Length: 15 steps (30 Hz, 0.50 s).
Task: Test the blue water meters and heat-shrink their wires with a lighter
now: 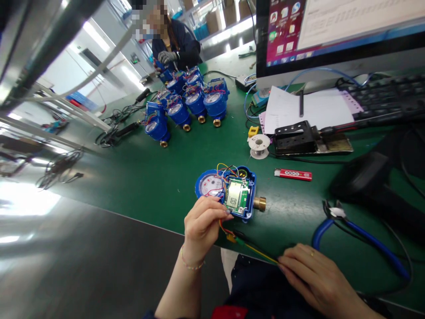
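1. the open meter (229, 190) lies at the near edge of the green table (159, 177), dial to the left, circuit board (236, 197) face up in the middle, brass fitting (260, 204) sticking out to the right. so its long axis runs left to right, slightly tilted.
2. the left hand (204, 228) sits just below the meter, fingertips pinched together on the wires at the board's lower left corner. it is nearly closed, and it touches the housing edge.
3. a yellow lead (257, 253) runs from that pinch down and to the right, across the table edge, to the right hand (315, 277).
4. the right hand lies flat and low, fingers curled in; its fingertips meet the end of the lead, but whether they truly grip it i cannot tell.
5. the key relation: the meter is up and left of the right hand, directly above the left; the left hand is much the nearer. the lead lies stretched between the two hands, on a slant.
6. nearby: blue-handled cutters (335, 215) just right of the right hand, a red lighter (293, 174) and a solder spool (259, 145) beyond the meter.
7. farther back, a cluster of blue meters (186, 106), and another person's gloved hand (167, 57) working behind them.
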{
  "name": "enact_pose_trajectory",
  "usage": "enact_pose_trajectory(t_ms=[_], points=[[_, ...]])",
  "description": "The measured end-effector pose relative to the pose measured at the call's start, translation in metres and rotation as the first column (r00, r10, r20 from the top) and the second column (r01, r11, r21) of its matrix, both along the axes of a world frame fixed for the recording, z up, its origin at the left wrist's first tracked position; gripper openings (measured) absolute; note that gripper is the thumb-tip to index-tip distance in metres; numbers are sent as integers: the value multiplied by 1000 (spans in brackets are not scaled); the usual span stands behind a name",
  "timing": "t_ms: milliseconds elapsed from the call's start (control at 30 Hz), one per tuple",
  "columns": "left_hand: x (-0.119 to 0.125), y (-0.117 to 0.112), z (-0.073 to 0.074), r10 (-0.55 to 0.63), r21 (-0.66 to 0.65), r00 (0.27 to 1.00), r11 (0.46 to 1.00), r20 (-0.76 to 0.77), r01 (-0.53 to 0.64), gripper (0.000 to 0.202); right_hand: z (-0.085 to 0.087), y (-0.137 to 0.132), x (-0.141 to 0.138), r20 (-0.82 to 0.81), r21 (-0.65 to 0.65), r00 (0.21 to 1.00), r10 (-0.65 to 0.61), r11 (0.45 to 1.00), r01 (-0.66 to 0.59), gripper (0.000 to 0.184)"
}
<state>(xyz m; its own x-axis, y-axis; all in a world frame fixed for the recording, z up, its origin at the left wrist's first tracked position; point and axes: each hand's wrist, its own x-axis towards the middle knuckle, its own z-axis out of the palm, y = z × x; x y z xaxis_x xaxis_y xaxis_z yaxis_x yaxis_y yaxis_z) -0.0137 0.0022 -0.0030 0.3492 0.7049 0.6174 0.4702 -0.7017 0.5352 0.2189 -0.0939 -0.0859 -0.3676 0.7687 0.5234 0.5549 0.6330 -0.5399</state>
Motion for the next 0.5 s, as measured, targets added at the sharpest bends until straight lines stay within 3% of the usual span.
enact_pose_trajectory(t_ms=[333,433,500], points=[[-1,-1,2,39,-43,994,998,-102,-44,17,15,-2,20,32,43,999,-11,999,9,20],[-2,-3,6,54,-46,989,997,-140,-61,12,32,4,50,74,103,994,-75,992,67,16],[-6,-3,6,36,-21,986,999,-160,-40,10,46,14,84,102,170,977,-189,971,170,13]])
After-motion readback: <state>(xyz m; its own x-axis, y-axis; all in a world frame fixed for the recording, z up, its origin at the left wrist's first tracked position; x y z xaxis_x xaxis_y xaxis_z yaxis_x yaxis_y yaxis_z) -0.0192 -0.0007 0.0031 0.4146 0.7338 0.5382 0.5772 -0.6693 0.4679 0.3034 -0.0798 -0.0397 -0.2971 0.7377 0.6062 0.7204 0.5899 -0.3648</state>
